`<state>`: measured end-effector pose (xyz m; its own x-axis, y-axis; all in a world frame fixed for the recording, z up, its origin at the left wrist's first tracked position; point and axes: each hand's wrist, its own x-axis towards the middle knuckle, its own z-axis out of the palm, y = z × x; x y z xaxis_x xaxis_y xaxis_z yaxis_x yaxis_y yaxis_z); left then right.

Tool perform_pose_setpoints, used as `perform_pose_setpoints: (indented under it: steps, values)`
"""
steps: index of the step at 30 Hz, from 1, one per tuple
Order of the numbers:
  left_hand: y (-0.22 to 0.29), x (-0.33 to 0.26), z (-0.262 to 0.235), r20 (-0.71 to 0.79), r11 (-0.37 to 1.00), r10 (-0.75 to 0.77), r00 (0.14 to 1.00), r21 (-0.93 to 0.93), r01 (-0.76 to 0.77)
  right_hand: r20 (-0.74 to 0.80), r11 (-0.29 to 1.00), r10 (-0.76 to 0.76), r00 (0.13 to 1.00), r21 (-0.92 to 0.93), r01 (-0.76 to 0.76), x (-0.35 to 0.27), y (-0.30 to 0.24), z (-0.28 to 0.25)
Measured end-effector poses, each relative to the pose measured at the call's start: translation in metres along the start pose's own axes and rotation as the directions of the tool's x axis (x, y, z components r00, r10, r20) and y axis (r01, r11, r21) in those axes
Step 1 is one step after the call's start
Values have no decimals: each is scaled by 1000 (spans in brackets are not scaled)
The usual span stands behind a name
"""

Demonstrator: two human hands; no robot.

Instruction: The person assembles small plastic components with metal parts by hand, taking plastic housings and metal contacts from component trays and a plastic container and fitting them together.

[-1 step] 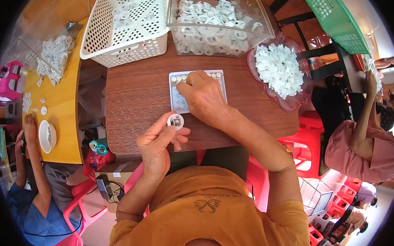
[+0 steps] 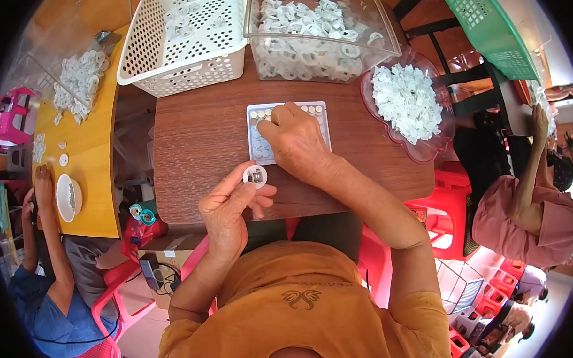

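My left hand (image 2: 225, 215) pinches a small round white plastic casing (image 2: 255, 176) between thumb and fingertips, just off the table's near edge. Dark and metallic parts show inside the casing's open face. Over the white tray (image 2: 327, 133), my right hand (image 2: 294, 141) reaches down with curled fingers; what its fingertips grip, if anything, is hidden. Rows of small round button cells (image 2: 312, 109) lie along the tray's far side. Pale blue hollows (image 2: 261, 147) show in the tray's left part, while my right hand covers much of the rest.
Behind the tray stand a white perforated basket (image 2: 182, 78) and a clear bin (image 2: 330, 59) heaped with white plastic parts. A pink-rimmed dish (image 2: 422, 150) holds small white pieces at right. Co-workers sit on both sides, one at a yellow table (image 2: 97, 190) on the left.
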<state>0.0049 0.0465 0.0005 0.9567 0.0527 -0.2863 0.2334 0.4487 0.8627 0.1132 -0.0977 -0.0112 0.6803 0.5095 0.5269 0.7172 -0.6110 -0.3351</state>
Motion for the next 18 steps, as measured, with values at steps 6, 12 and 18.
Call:
perform_pose_setpoints:
  steps: [6,12,18]
  values:
    - [1,4,-5,-6,1000,-16,1000,-21,16,80,999,-52,995,-10,52,-1,-3,-2]
    - [1,5,-3,-15,997,-70,997,-26,69,94,999,-10,995,41,6,-9,-6,-3]
    - [0,5,-2,-3,995,-98,995,-18,98,158,988,134,978,53,-144,-5,-6,-5]
